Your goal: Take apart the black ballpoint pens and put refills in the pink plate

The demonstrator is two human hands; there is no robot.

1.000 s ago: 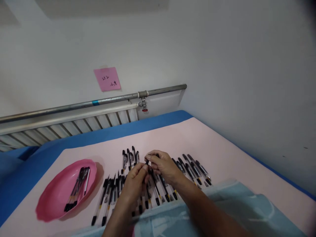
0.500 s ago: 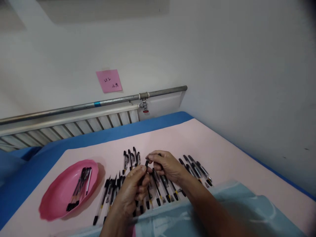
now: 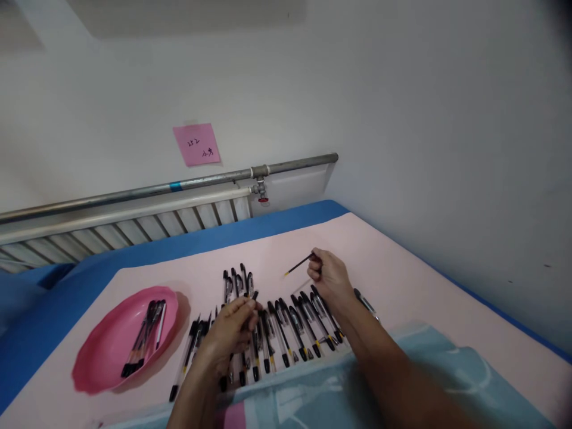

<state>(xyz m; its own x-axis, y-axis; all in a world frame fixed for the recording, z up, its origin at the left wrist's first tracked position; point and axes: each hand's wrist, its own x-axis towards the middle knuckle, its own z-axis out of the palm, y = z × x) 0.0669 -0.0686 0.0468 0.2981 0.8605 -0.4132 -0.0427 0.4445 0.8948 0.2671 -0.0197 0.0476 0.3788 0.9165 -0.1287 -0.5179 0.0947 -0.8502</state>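
Work is carried out by two bare hands above a pink table covering (image 3: 384, 268). By the right hand (image 3: 330, 274), a slim dark ink refill (image 3: 298, 264) is gripped at one end between closed fingertips; the other fingers are curled into the palm. The refill is held clear of the covering, its yellow end directed toward the left and slightly downward. By the left hand (image 3: 235, 328), a short black pen part (image 3: 255, 294) is pinched between thumb and fingers, its upper end exposed; its remainder is hidden by the hand. The two hands are set well apart.

Below and between the hands, a slanted row of clear-barrelled, black-capped pens (image 3: 277, 332) is laid out, with small pointed tips (image 3: 310, 354) scattered among the lower ends. A smaller cluster of pens (image 3: 236, 283) is placed beyond the left hand. Another group of pens (image 3: 185, 357) is partly covered by the left forearm. One pen (image 3: 366, 302) is seen just right of the right forearm.

At the far left, a pink scalloped dish (image 3: 96, 366) is noted, in which a bundle of pens (image 3: 143, 342) and one white stick (image 3: 161, 325) are contained. The near edge is overlaid by a pale blue cloth (image 3: 304, 399).
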